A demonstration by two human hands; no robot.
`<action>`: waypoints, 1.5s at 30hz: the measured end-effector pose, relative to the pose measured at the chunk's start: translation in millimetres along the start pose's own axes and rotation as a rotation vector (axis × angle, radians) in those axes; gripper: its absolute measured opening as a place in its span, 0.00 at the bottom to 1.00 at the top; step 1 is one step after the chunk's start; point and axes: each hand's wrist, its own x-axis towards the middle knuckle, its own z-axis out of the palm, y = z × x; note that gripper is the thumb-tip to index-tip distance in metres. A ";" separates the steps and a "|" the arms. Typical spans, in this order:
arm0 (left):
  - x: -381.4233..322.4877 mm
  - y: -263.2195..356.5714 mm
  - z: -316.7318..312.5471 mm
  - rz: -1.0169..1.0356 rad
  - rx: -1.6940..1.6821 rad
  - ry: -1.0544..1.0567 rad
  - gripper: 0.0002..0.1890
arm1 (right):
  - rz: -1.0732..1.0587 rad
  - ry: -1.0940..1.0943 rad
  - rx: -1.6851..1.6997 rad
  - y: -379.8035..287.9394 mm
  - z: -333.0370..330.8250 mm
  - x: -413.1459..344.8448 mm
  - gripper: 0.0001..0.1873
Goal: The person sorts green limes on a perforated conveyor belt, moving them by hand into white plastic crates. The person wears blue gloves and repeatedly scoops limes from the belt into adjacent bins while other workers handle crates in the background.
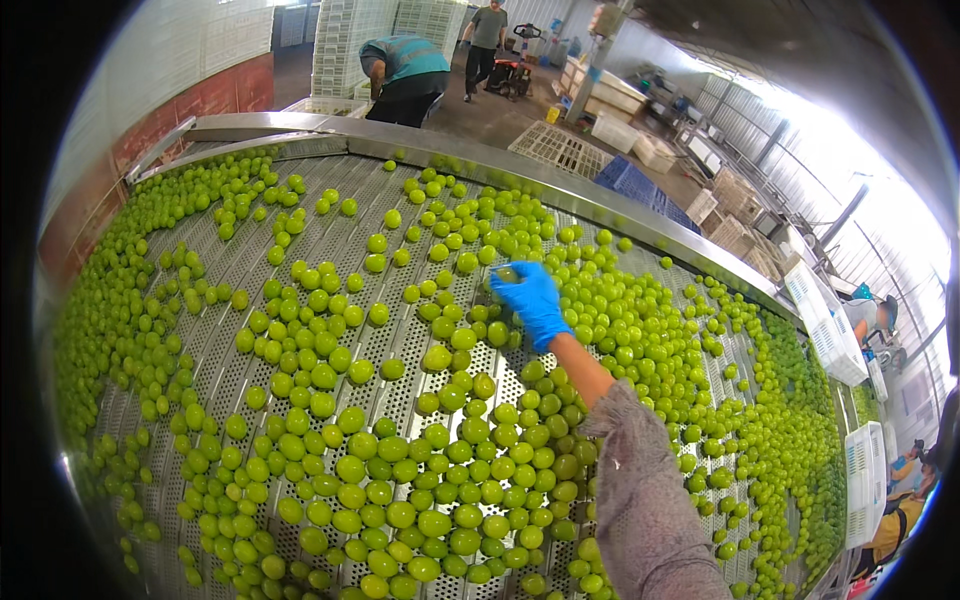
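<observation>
My right hand (531, 304), in a blue disposable glove, reaches over the middle of a perforated metal conveyor bed (401, 341). Its thumb and fingers are bent around a small round green fruit (508, 275), partly hidden by the glove. Loose green fruits (435, 523) of the same kind lie all around the hand. They sit densely near me and to the right, and more scattered beyond the hand. A grey-brown sleeve covers my forearm (649, 487). My left hand is out of view.
A metal side rail (465, 146) bounds the bed's far side. White plastic crates (864, 484) stand along the right edge. Beyond the rail, a person in a teal vest (409, 60) bends near stacked crates (352, 45), and another person (486, 45) walks. Several people are at the right.
</observation>
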 end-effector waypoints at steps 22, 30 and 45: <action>-40.4 49.0 -1.0 0.012 -0.018 0.014 0.37 | -0.010 0.012 -0.116 59.5 -191.4 -72.5 0.14; -55.5 59.7 -6.3 0.002 -0.028 0.024 0.37 | -0.033 0.087 -0.498 158.2 -219.9 -60.6 0.19; -123.6 72.6 -16.0 -0.065 -0.043 -0.013 0.36 | -0.016 -0.196 -0.571 92.7 -339.6 -356.6 0.17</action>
